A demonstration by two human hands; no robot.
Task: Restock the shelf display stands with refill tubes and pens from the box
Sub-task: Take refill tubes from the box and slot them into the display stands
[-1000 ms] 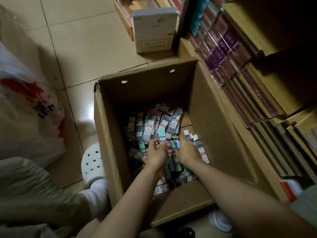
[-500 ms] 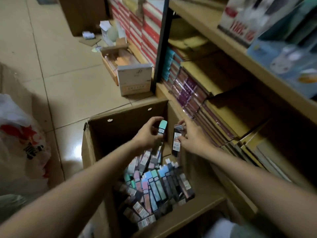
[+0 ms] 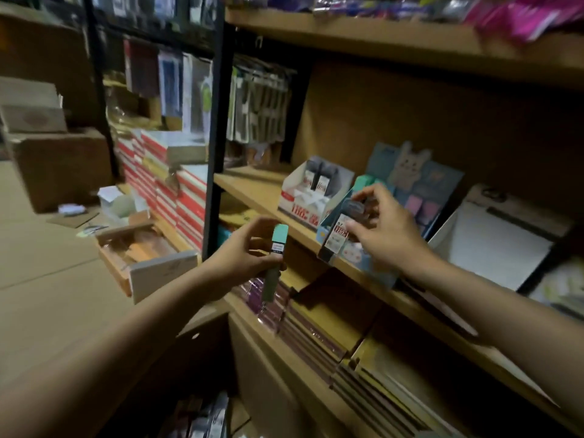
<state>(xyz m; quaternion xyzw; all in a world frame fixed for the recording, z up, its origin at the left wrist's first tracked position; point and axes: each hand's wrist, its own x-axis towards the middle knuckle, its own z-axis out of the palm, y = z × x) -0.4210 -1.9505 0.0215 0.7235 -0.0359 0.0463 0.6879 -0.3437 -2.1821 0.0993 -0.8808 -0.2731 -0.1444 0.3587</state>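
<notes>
Both hands raised out of the box since a second ago, each bringing a tube up to shelf level; view lifted from the floor to the shelving.

Left hand point(image 3: 249, 248): pinching a green tube point(image 3: 274, 263) between thumb and fingers, about midway along. Long axis near upright, tilted slightly, pale green cap uppermost, lower end pointing down past the shelf edge. Held in the air in front of the shelf point(image 3: 268, 197), touching nothing else.

Right hand point(image 3: 384, 229): fingers curled round a dark tube point(image 3: 336, 237) with a white and red label. Long axis slanted, upper end under the fingers and leaning right, lower end down and left at the shelf's front edge. Tube at the front of the blue display stand point(image 3: 420, 184); contact with the stand not clear through the blur.

White display stand point(image 3: 303, 200) just left of the blue one, two dark tubes upright inside. Box point(image 3: 202, 343) below at the bottom edge, more tubes inside. Stacked notebooks point(image 3: 316, 336) on the lower shelf.
</notes>
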